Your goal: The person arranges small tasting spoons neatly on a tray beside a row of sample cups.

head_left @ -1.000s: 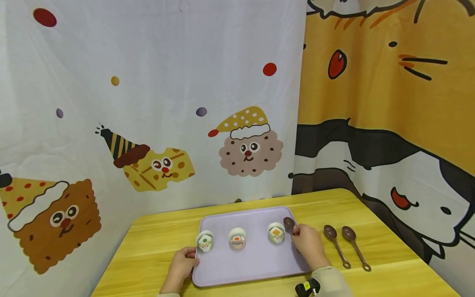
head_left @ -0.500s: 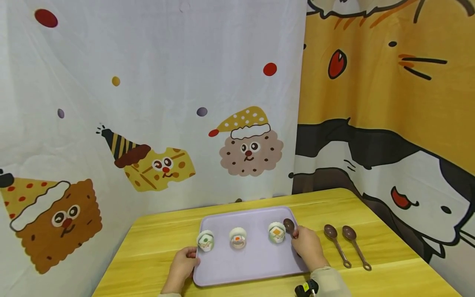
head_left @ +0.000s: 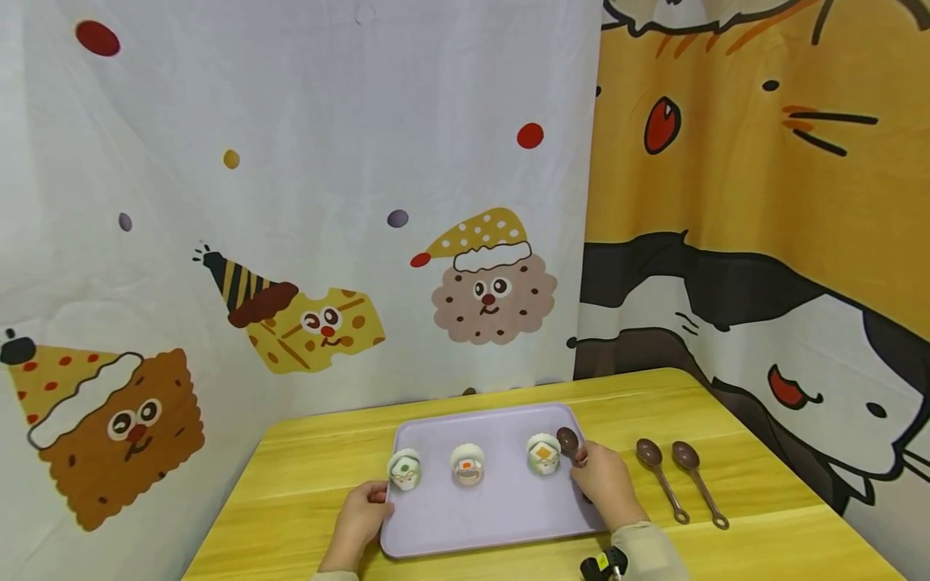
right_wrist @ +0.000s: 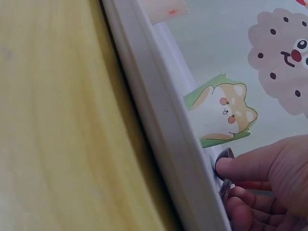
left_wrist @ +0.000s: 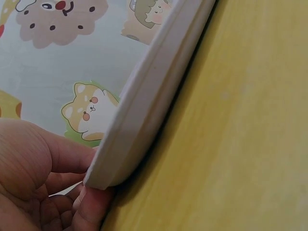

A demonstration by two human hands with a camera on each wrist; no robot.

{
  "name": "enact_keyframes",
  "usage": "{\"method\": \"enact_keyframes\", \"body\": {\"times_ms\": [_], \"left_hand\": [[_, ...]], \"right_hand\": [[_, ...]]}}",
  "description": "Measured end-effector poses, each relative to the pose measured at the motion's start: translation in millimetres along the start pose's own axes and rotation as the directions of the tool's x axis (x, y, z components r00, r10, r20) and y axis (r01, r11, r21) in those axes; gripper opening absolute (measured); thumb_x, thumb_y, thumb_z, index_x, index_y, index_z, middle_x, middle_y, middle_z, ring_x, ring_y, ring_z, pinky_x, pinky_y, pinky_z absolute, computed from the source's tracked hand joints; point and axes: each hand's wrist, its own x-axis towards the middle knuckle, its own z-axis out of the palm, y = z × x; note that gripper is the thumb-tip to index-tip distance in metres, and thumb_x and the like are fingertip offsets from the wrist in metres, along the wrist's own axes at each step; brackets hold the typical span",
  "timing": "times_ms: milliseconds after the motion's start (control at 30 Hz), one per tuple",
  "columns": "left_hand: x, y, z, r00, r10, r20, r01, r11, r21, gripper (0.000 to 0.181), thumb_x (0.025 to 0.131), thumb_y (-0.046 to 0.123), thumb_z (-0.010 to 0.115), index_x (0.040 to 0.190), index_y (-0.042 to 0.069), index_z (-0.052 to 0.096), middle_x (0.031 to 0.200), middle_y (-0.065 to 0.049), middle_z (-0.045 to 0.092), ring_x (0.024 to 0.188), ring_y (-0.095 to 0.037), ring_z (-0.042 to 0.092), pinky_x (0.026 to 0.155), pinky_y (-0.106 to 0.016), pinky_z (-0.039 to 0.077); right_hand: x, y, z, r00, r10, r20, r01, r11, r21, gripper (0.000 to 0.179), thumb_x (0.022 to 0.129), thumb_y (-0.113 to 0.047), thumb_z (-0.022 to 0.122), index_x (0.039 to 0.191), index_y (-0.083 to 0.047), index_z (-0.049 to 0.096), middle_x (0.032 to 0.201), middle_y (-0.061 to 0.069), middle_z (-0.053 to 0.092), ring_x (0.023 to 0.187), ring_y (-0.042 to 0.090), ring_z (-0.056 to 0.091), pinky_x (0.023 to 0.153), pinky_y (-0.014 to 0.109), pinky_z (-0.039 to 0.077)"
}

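My left hand (head_left: 360, 516) grips the left edge of a pale lilac tray (head_left: 494, 516). In the left wrist view, the thumb is at the tray's rim (left_wrist: 144, 96) and a finger curls underneath. At the tray's right edge my right hand (head_left: 603, 480) pinches a brown spoon (head_left: 567, 440), its bowl pointing away over the tray. The right wrist view shows the thumb pressed on the dark spoon (right_wrist: 224, 156) beside the rim. Three small printed paper cups stand upright on the tray: a left cup (head_left: 404, 470), a middle cup (head_left: 467, 465) and a right cup (head_left: 543, 454) beside the spoon's bowl.
Two more brown spoons, a nearer one (head_left: 661, 478) and an outer one (head_left: 699, 484), lie side by side on the yellow wood-grain table (head_left: 305, 452), right of the tray. Cartoon-printed curtains (head_left: 327, 161) hang behind the table and along its right side.
The head view has shifted slightly, so everything sits a little further right in it. Both hands, the tray, the cups and the spoons keep their places relative to one another.
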Motion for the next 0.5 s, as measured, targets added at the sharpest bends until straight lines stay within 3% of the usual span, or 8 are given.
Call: {"method": "enact_keyframes", "body": {"times_ms": [167, 500], "left_hand": [[0.0, 0.7, 0.4, 1.000, -0.004, -0.003, 0.004, 1.000, 0.016, 0.036, 0.079, -0.006, 0.069, 0.114, -0.011, 0.066, 0.092, -0.013, 0.063, 0.087, -0.027, 0.060, 0.074, -0.039, 0.054], [0.8, 0.2, 0.7, 1.000, -0.016, 0.011, 0.016, 1.000, 0.000, 0.037, 0.080, -0.005, 0.068, 0.117, -0.012, 0.065, 0.094, -0.014, 0.062, 0.086, -0.026, 0.060, 0.065, -0.035, 0.055]], "right_hand": [[4.3, 7, -5, 0.999, 0.021, 0.031, -0.022, 0.999, 0.044, 0.021, 0.082, -0.011, 0.078, 0.095, -0.002, 0.065, 0.074, 0.003, 0.061, 0.065, 0.018, 0.056, 0.055, 0.033, 0.047], [7.4, 26, -46, 0.997, -0.035, -0.063, 0.037, 0.999, 0.031, 0.027, 0.087, -0.014, 0.074, 0.107, 0.003, 0.068, 0.080, 0.007, 0.063, 0.067, 0.021, 0.056, 0.059, 0.036, 0.047]]}}
